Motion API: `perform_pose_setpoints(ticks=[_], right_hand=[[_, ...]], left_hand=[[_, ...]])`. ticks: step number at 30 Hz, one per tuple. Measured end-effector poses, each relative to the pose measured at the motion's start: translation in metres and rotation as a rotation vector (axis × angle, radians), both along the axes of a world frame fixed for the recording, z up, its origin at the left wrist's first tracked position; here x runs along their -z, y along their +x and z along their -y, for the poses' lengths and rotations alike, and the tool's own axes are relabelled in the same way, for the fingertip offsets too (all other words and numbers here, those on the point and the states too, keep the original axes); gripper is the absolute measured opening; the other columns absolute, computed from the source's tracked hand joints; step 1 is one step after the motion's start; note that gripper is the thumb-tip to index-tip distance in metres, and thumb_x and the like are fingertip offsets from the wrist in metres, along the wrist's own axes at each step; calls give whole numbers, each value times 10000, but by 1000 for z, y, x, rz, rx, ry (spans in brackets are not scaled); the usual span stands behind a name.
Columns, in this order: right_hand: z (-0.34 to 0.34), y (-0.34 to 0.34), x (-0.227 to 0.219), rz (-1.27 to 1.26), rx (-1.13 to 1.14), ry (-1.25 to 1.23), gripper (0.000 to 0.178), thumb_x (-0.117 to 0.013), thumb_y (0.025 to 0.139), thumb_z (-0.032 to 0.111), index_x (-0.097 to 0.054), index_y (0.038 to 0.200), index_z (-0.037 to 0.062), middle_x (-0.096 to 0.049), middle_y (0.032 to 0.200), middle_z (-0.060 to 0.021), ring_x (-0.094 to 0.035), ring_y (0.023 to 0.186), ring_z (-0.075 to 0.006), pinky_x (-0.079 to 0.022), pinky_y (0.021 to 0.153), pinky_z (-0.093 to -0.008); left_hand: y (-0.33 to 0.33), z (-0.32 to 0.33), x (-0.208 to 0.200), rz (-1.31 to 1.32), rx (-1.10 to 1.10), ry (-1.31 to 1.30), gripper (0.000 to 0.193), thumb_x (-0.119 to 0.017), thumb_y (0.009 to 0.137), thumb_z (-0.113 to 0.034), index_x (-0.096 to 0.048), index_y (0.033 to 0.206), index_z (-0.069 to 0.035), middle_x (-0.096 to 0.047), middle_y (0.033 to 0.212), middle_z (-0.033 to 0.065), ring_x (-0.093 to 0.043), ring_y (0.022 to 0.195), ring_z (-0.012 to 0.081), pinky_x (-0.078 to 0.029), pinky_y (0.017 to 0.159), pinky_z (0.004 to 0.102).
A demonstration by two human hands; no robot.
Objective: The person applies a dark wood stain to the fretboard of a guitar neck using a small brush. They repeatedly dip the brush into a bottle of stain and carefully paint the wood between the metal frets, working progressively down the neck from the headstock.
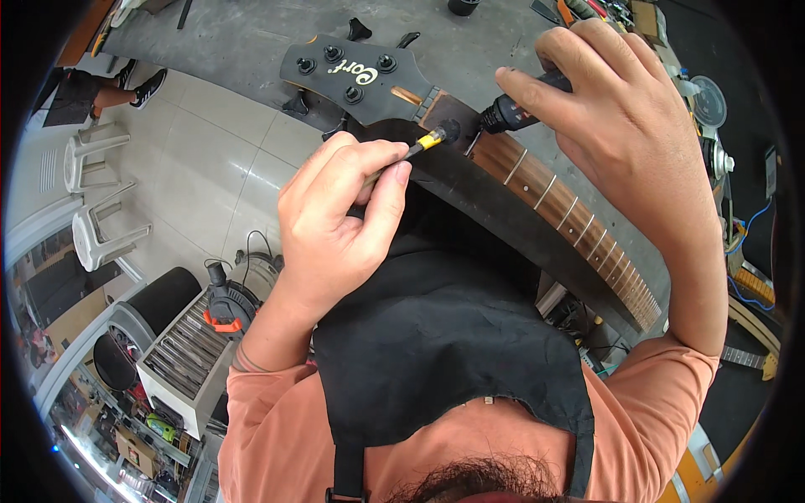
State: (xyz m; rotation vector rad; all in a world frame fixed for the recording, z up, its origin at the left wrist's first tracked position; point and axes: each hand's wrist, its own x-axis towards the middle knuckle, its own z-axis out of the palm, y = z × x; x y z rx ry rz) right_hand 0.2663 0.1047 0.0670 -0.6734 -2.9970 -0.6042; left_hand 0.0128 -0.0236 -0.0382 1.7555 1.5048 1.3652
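Observation:
A bass guitar neck (563, 201) lies slanting across the table edge, its black headstock (323, 77) at the upper left with several tuner posts. My left hand (344, 210) pinches a thin brush (429, 138) with a yellow band and a dark tip, held over the headstock end of the neck. Tilted in my right hand (625, 126) is a small black bottle (509, 114), its thin nozzle pointing down at the fretboard near the first frets. A dark brown flat piece (453, 116) covers the neck beside the headstock. The brush tip and nozzle are close together.
The grey workbench (226, 38) carries tools along its far right side, plus a clear round lid (708, 101) and a spray can (719, 159). White plastic stools (105, 226) stand on the tiled floor at left, below another person's legs (109, 94). A black-and-orange machine (228, 302) is nearer.

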Motion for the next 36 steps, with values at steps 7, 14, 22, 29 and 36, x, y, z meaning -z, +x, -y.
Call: perform_pose_setpoints(ticks=[7,14,22,29,36], right_hand=[[1,-2,-4,-27,-4,-73,564,-836,821,54,-777,1356,223,-654,1263,-33,-648,1241,-282,-547,1064,-472],[-4,16,-4,-89,34,-86,475,-825,874,113,-783,1341,187,-637,1198,-46,-643,1163,-279,-537,1011,-451],[12,61,33,-589,388,-575,517,-843,899,11,-768,1404,94,-696,1211,-97,-669,1144,-305,-536,1028,-409],[30,81,70,-850,495,-504,465,-881,905,39,-771,1357,61,-757,1166,-83,-681,1072,-269,-549,951,-370],[40,80,65,-930,618,-536,463,-888,918,47,-769,1366,48,-781,1194,-92,-696,1071,-247,-546,984,-360]], left_hand=[[5,-5,5,-168,-13,123,260,-841,862,111,-792,1086,-11,-656,811,87,-632,665,248,-508,618,375],[16,-14,5,-197,41,151,276,-838,834,113,-782,1073,-12,-630,791,93,-618,664,286,-508,624,391],[16,-16,-1,-266,117,175,299,-825,792,116,-761,1060,-1,-594,796,102,-625,699,316,-543,676,430],[13,-6,-13,-298,136,62,244,-825,867,125,-776,1065,-8,-640,784,82,-600,654,246,-483,625,359],[25,-24,-7,-290,137,142,257,-797,853,165,-774,1062,18,-622,770,77,-531,608,217,-430,590,358]])
